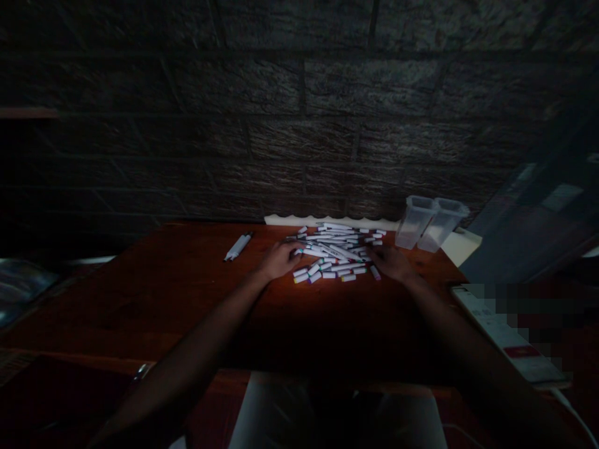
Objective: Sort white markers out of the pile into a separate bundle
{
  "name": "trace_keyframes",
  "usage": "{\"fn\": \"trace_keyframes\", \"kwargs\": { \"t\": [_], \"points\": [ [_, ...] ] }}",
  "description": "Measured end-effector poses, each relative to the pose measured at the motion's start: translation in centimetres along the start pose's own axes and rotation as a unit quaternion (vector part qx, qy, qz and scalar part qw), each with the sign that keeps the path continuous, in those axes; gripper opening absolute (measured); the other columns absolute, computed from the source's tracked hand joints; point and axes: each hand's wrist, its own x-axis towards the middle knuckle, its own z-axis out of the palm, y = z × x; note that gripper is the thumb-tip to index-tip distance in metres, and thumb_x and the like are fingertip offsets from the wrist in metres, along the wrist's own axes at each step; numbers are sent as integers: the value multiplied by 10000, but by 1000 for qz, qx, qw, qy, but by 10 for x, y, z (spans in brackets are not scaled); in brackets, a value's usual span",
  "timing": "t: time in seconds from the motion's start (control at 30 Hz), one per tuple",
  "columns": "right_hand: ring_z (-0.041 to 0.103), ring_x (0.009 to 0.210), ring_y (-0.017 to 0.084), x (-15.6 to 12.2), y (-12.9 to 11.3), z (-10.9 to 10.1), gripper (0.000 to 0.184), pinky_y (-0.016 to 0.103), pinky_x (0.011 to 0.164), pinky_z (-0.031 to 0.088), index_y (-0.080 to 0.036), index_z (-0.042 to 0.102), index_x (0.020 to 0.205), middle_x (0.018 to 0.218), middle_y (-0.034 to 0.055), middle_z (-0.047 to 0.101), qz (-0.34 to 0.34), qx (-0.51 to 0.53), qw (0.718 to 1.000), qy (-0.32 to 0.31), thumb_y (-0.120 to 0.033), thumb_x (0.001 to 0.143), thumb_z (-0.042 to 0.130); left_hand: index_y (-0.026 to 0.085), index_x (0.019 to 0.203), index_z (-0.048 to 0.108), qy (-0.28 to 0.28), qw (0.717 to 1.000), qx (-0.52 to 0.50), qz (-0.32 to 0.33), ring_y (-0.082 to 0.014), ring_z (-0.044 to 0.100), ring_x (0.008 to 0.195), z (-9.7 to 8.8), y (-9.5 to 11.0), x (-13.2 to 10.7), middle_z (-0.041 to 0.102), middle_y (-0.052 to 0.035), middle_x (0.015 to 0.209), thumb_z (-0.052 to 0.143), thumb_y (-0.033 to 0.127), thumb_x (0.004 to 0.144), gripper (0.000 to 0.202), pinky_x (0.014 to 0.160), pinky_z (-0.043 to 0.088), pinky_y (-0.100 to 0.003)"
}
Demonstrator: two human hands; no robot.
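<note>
Head view shows us the pile of white markers (pixel 344 252) in front of us on the brown bench (pixel 178 312). Our left hand (pixel 282 259) is at the pile's left edge, and our right hand (pixel 392 262) is at its right edge; in this dim light we cannot tell whether the fingers of either one pinch a marker. Short pieces with coloured ends (pixel 329 275) line the pile's near side. We see two white pens (pixel 238 247) well left of the pile and two translucent containers (pixel 414 222) to its right.

Heaped white cylindrical markers (pixel 344 252) lie on the reddish-brown wooden table (pixel 163 305). Two translucent boxy plastic containers (pixel 414 221) stand to their right.
</note>
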Motion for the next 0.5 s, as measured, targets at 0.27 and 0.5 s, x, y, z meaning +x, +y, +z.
{"fn": "trace_keyframes", "kwargs": {
  "t": [0.27,0.5],
  "points": [
    [702,882,195,-3,-4,-4,455,252,703,444,-221,717,906,940,64,760,3,-8,1000,3,-500,1034,381,215,1026,725,-49,998,-31,33,-173,655,739,-4,-5,-1,731,-26,862,595,284,851,228,667,496,-277],
    [698,892,202,-2,-4,-3,454,259,718,443,-215,702,859,945,73,757,0,-10,1000,2,-495,1030,389,207,913,711,-68,994,-71,45,-163,636,714,-7,-3,0,721,-18,831,629,355,854,179,644,474,-272]
  ]
}}
